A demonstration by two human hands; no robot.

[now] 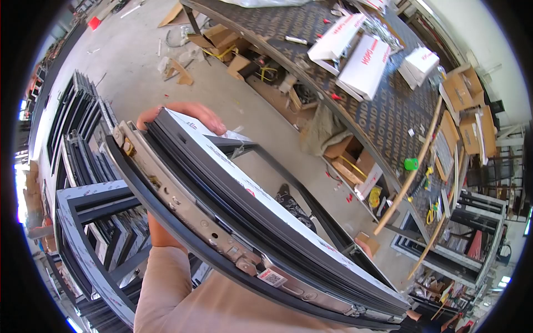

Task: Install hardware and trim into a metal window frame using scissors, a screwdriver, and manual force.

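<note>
A dark grey window frame, with white printed protective film along one face, is tilted across my body. A metal hardware strip with a small label runs along its near edge, beside black gaskets. My left hand is closed around the upper-left corner, fingers over the filmed face. At the lower right end, part of my right hand shows against the frame's far side; most of its fingers are hidden behind the profile. Through the frame's opening I see the floor and a shoe.
A patterned workbench at the right carries white boxes, a green tape roll and long wooden strips. Cardboard boxes fill its lower shelf. Other window frames stand stacked at my left. Cardboard scraps lie on the floor.
</note>
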